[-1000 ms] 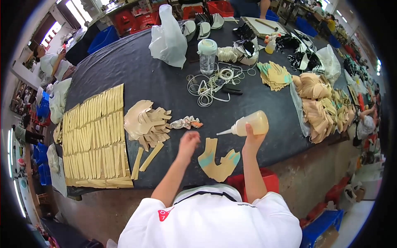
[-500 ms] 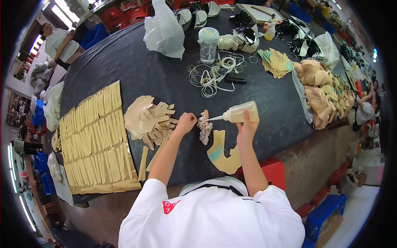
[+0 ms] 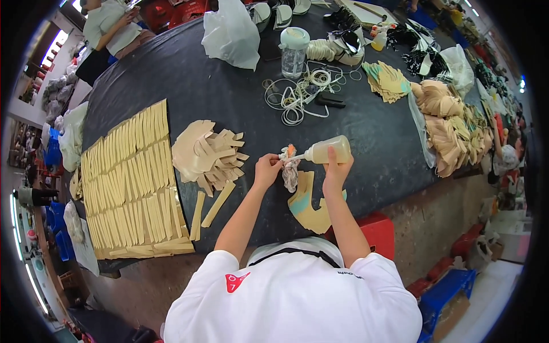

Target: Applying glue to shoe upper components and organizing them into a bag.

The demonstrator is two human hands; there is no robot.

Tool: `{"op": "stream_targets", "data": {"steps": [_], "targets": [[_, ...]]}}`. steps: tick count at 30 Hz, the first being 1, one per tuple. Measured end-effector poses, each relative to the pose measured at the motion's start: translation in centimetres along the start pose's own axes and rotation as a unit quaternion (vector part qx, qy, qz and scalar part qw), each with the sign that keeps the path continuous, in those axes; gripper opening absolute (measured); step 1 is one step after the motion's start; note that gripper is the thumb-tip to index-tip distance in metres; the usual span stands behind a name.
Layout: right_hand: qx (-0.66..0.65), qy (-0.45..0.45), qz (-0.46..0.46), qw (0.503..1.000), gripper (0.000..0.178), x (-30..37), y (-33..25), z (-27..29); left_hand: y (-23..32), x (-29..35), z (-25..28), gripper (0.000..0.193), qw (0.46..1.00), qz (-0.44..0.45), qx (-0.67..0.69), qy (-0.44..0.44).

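Note:
My right hand [image 3: 334, 178] is wrapped around a translucent squeeze bottle [image 3: 338, 146] of pale yellowish liquid, tipped on its side. Its long thin nozzle points left, the tip at a crumpled whitish rag [image 3: 290, 177] with an orange patch. My left hand [image 3: 266, 171] is closed in a pinch at the rag's upper left edge, beside the nozzle tip. Just right of the rag lies a curved tan piece [image 3: 310, 216] with a turquoise band, partly behind my right forearm. Two loose tan strips [image 3: 218, 204] lie left of my left forearm.
A pile of tan cut pieces [image 3: 200, 154] and a sheet with rows of strips [image 3: 134, 188] lie to the left. Farther off are tangled white cord [image 3: 294, 100], a lidded clear jar [image 3: 294, 54] and a plastic bag [image 3: 231, 34]. More stacked pieces [image 3: 449, 131] sit right.
My left hand has come right to the rag. The bottle has moved slightly left, bringing its nozzle over the rag. The whole view has shifted a little.

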State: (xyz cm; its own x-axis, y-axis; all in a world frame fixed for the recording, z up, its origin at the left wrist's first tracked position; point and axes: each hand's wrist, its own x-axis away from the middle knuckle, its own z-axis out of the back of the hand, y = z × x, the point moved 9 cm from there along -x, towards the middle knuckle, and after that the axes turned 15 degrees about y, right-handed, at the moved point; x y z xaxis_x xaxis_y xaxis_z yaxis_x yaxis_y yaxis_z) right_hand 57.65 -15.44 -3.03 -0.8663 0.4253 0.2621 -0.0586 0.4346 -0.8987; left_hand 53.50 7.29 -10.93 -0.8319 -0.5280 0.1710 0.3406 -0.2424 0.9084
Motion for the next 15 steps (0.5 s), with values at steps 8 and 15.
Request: {"op": "stream_targets", "data": {"steps": [8,15], "targets": [[0.036,0.004,0.066,0.997,0.054,1.0,-1.6,1.5,-0.2,2.5,0.4,0.017,0.915,0.209,0.346,-0.023],[-0.034,-0.046,0.086,0.995,0.057,3.7,-6.1,0.9,4.2,6.1,-0.7,0.028,0.816,0.304,0.476,-0.128]]}}
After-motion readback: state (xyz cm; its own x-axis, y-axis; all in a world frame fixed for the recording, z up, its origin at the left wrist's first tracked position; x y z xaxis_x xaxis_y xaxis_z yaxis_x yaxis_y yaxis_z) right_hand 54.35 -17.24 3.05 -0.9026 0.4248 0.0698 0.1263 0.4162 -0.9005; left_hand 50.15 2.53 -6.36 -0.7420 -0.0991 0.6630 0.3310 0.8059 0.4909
